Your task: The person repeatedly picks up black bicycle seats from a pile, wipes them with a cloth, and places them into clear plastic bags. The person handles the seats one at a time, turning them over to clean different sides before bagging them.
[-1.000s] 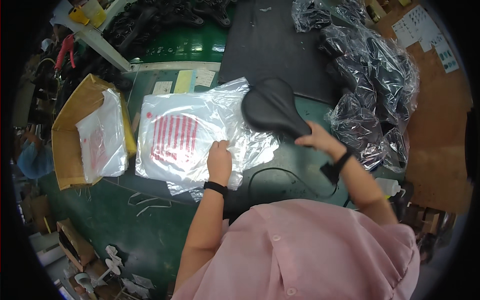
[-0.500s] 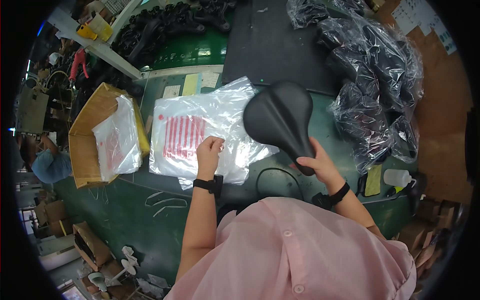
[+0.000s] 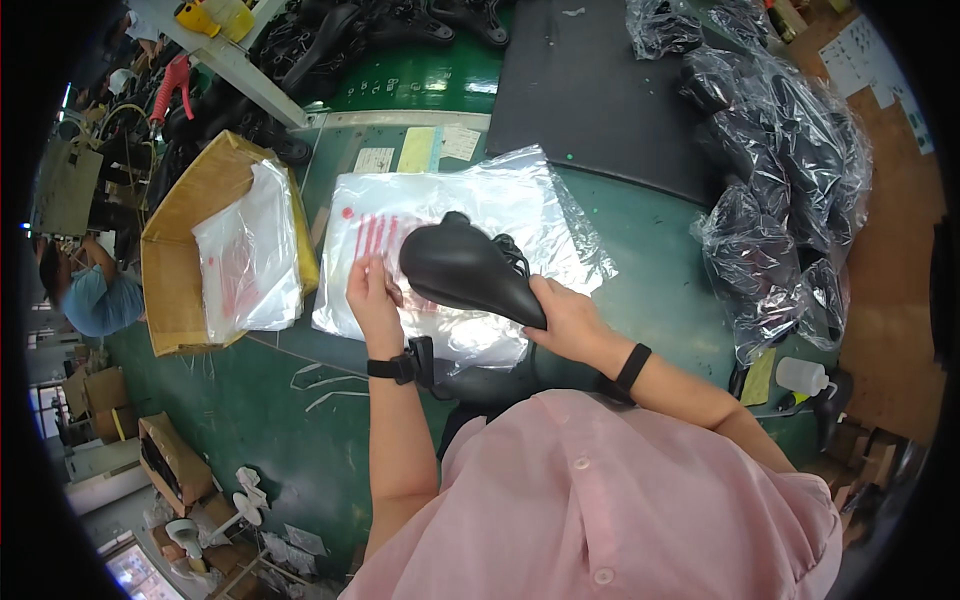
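Right hand (image 3: 570, 318): closing around the narrow nose of the black saddle, thumb on top.
Left hand (image 3: 375, 300): bending its fingers near one another over the left part of the bag stack; whether they are pinching film, I cannot tell.
Wristbands: a black one (image 3: 632, 367) is circling the right wrist, and another, with a small block attached, is circling the left.
Black saddle (image 3: 455, 265): lying over the bags in this view, its wide end pointing left, just beside the left fingers; whether it is touching the plastic, I cannot tell.
Clear bags (image 3: 545, 215): lying flat in a stack on the green surface (image 3: 640, 230), showing red printed stripes partly behind the saddle.
Cardboard box (image 3: 175, 220): standing open left of the stack, holding more clear bags (image 3: 255, 260).
Bottle (image 3: 800, 375): lying on its side at the right, near a yellow pad (image 3: 760, 375).
Wrapped black items (image 3: 780, 160): heaping up along the right side in shiny film.
Paper slips (image 3: 420, 150): lying just beyond the stack.
Black mat (image 3: 600, 90): covering the far middle.
Black parts (image 3: 380, 30): crowding the far left.
Co-worker in blue (image 3: 100, 300): appearing at the far left edge.
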The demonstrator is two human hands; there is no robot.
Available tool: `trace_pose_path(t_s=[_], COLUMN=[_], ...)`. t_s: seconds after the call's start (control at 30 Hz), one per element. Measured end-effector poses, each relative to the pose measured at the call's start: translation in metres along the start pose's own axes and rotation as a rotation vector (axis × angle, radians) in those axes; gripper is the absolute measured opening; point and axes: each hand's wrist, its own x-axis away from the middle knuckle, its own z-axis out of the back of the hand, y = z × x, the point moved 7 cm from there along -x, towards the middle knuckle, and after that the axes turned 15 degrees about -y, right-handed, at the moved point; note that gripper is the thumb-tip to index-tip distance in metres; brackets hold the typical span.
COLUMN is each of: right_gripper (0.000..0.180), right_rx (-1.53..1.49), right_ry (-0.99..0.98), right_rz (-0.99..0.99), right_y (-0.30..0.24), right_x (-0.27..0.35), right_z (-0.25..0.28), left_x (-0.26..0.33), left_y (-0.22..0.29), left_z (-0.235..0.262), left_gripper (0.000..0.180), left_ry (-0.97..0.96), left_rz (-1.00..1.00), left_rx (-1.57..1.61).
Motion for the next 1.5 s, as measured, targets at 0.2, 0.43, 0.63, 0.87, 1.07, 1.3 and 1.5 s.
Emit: trace_pose_path(t_s=[0.2,0.43,0.63,0.87,1.07,1.3,1.5], right_gripper=[0.049,0.065,0.056,0.049,0.053,0.087,0.063], right_rx=[-0.105,-1.347,-1.628,-1.370,-0.628,0.520,0.162], right_ry=[-0.155,0.152,0.455,1.314,0.586,0.594,0.482], right_rz=[-0.035,-0.085,-0.179,0.381,-0.088,-0.521,-0.335], right_y=[-0.016,0.049,0.074,0.212,0.198,0.178,0.199], right_x=[-0.020,0.006,0.015,0.009,-0.279,-0.482,-0.451], right_z=[0.020,-0.020,0.034,0.232,0.243,0.238,0.260], left_x=[0.041,0.119,0.133,0.052,0.007,0.007,0.009], left_y=[0.071,0.017,0.057,-0.026,-0.081,-0.098,-0.105], left_z=[-0.124,-0.140,-0.233,-0.144,-0.090,-0.089,-0.085], left_gripper=[0.010,0.021,0.041,0.043,0.038,0.034,0.031], left_ry=[-0.638,-1.074,-1.367,-1.008,-0.857,-0.893,-0.845], left_rz=[-0.406,-0.313,-0.538,-0.129,0.032,0.006,-0.022], left_rx=[-0.734,-0.638,-0.410,-0.659,-0.720,-0.742,-0.696])
